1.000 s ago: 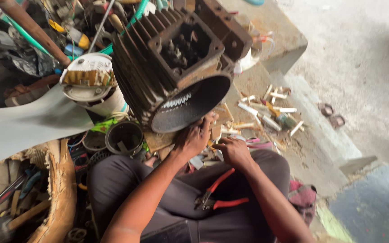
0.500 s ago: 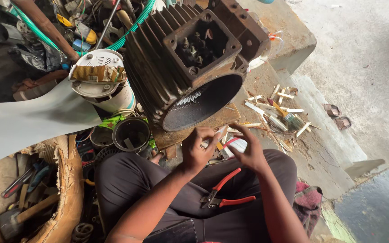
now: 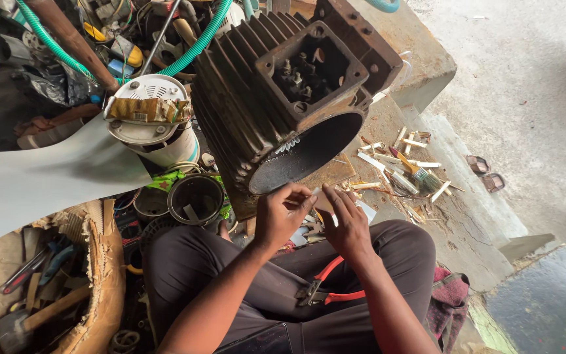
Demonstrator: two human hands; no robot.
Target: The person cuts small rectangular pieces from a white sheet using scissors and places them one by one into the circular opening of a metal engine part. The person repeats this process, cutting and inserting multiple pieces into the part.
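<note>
A large ribbed motor housing [image 3: 276,98] is seen at upper centre, its open bore turned toward the viewer; its top is cut off by the frame edge. Below it, at centre, the left hand [image 3: 282,215] and right hand [image 3: 344,221] are held close together, fingers curled around a small pale strip [image 3: 314,195]; how firmly it is pinched is hard to make out. Red-handled pliers [image 3: 325,288] are laid on the lap, lower centre. A grey sheet [image 3: 40,177] is cut off at left.
</note>
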